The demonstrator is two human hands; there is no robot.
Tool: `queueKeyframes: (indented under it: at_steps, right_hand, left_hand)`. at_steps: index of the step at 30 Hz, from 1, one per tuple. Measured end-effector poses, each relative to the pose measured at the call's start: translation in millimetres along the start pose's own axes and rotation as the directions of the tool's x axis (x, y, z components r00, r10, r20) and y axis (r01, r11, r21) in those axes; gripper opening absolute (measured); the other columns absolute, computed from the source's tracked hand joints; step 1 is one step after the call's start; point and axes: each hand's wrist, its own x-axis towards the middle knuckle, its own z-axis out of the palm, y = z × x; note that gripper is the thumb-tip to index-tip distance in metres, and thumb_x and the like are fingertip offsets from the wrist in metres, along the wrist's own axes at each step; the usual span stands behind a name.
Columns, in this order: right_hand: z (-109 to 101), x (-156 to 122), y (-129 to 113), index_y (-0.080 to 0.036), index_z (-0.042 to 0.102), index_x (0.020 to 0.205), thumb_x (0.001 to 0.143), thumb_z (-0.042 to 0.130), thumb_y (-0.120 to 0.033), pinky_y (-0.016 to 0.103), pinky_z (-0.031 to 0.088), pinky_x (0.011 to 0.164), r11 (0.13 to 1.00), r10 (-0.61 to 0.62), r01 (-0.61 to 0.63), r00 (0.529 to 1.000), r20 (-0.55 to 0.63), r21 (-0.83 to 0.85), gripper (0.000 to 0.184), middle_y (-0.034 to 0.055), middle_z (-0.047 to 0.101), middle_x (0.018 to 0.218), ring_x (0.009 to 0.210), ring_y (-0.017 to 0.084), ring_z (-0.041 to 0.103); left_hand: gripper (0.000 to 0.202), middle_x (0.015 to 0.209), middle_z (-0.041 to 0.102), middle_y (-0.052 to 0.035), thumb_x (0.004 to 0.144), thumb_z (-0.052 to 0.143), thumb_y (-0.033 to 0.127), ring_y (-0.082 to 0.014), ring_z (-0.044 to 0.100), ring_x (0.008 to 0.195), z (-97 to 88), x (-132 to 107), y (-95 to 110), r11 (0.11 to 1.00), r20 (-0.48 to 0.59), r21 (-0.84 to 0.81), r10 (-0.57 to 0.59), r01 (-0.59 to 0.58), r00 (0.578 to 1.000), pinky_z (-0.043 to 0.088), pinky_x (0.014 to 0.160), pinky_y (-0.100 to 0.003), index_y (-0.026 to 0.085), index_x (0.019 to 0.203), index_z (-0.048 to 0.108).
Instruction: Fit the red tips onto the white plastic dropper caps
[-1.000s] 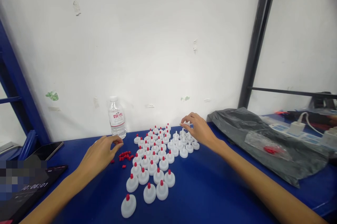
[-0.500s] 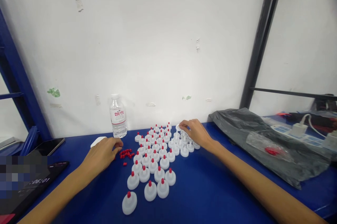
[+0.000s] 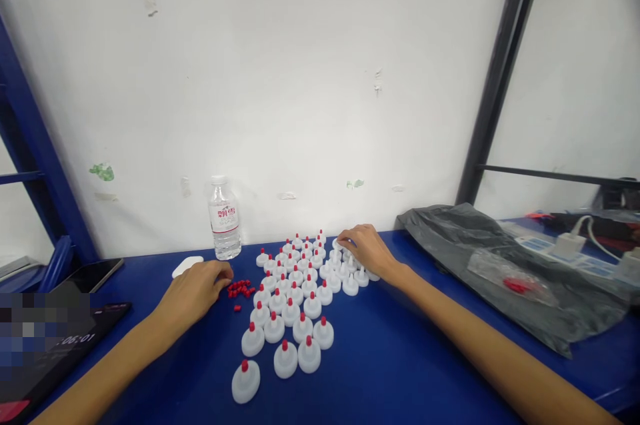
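Note:
My left hand (image 3: 201, 288) rests on the table with its fingers curled in, just left of a small pile of red tip caps (image 3: 241, 288). Whatever lies between those fingertips is hidden. Many white nozzle lids with red tips (image 3: 291, 311) stand upright across the middle of the table. To their right is a cluster of white nozzle lids without red tips (image 3: 351, 285). At the back of this cluster, my right hand (image 3: 365, 246) pinches a white nozzle lid (image 3: 337, 244) between thumb and fingers, and the palm covers some lids behind it.
A water bottle (image 3: 225, 218) stands by the wall, with a white rounded object (image 3: 187, 266) beside my left hand. Phones (image 3: 95, 274) lie at the left. On the right, a grey plastic bag (image 3: 450, 238) bears a clear bag of red caps (image 3: 515, 278); chargers (image 3: 570, 244) sit beyond.
The right hand has shifted slightly left and down with the white nozzle lid at its fingertips. My left hand has hardly moved.

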Motion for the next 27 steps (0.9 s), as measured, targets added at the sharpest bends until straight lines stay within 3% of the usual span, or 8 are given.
queueKeyframes:
  at_steps: [9, 15, 20, 24, 25, 27]
  right_hand:
    - [1.4, 0.0, -1.4, -0.020, 0.069, 0.098, 0.102, 0.045, -0.026, 0.040, 0.033, 0.104, 1.000, -0.008, 0.009, 0.999, 0.035, -0.002, 0.025, 0.0046, 0.075, 0.087, 0.085, 0.020, 0.069]
    - [4.3, -2.1, 3.3, -0.019, 0.065, 0.110, 0.106, 0.031, -0.033, 0.044, 0.034, 0.103, 1.000, -0.005, 0.004, 0.998, 0.057, 0.014, 0.037, 0.0065, 0.074, 0.087, 0.091, 0.022, 0.068]
    - [-11.5, -3.7, -1.3, -0.020, 0.062, 0.116, 0.107, 0.026, -0.033, 0.045, 0.032, 0.106, 0.998, -0.003, 0.004, 1.000, -0.016, 0.071, 0.039, 0.0064, 0.072, 0.100, 0.102, 0.021, 0.064]
    - [-39.9, -9.2, -19.1, -0.018, 0.067, 0.101, 0.104, 0.034, -0.036, 0.037, 0.042, 0.092, 0.992, -0.011, 0.021, 0.997, -0.082, 0.125, 0.037, 0.0077, 0.072, 0.093, 0.091, 0.021, 0.064]
    - [-47.9, -11.0, -24.8, -0.019, 0.068, 0.096, 0.103, 0.038, -0.038, 0.034, 0.045, 0.084, 0.984, -0.026, 0.036, 0.998, -0.058, 0.175, 0.037, 0.0060, 0.072, 0.087, 0.082, 0.019, 0.063]
    - [-62.3, -14.3, -35.7, -0.019, 0.071, 0.093, 0.097, 0.051, -0.044, 0.027, 0.046, 0.065, 0.890, -0.107, 0.026, 0.983, 0.152, 0.456, 0.032, 0.0033, 0.071, 0.080, 0.067, 0.015, 0.061]
  left_hand:
    - [0.024, 0.088, 0.074, -0.0062, 0.086, 0.046, 0.034, -0.0290, 0.067, 0.090, -2.4, -0.9, 2.7, 1.000, 0.007, -0.008, -0.006, 0.006, 1.000, 0.041, 0.063, -0.032, 0.026, 0.085, 0.069]
    - [0.029, 0.092, 0.074, -0.0074, 0.088, 0.044, 0.038, -0.0302, 0.067, 0.091, -6.3, -2.8, 9.0, 1.000, -0.014, 0.002, -0.024, 0.024, 1.000, 0.042, 0.065, -0.033, 0.026, 0.089, 0.070]
    - [0.038, 0.100, 0.074, -0.0104, 0.091, 0.039, 0.040, -0.0326, 0.067, 0.095, -10.5, -4.2, 15.0, 0.998, -0.052, 0.031, -0.044, 0.046, 0.998, 0.046, 0.071, -0.037, 0.023, 0.102, 0.071]
    - [0.041, 0.104, 0.074, -0.0119, 0.093, 0.037, 0.041, -0.0319, 0.066, 0.098, -13.5, -7.3, 22.0, 0.998, -0.109, 0.029, -0.049, 0.052, 0.993, 0.047, 0.075, -0.038, 0.021, 0.106, 0.071]
    - [0.040, 0.105, 0.073, -0.0119, 0.094, 0.037, 0.041, -0.0313, 0.066, 0.099, -13.8, -8.2, 23.7, 0.998, -0.121, 0.029, -0.043, 0.047, 0.992, 0.047, 0.077, -0.038, 0.021, 0.106, 0.070]
    - [0.039, 0.107, 0.073, -0.0115, 0.095, 0.037, 0.040, -0.0305, 0.065, 0.101, -14.0, -9.5, 26.3, 0.999, -0.143, 0.028, -0.029, 0.034, 0.989, 0.048, 0.080, -0.038, 0.021, 0.107, 0.069]
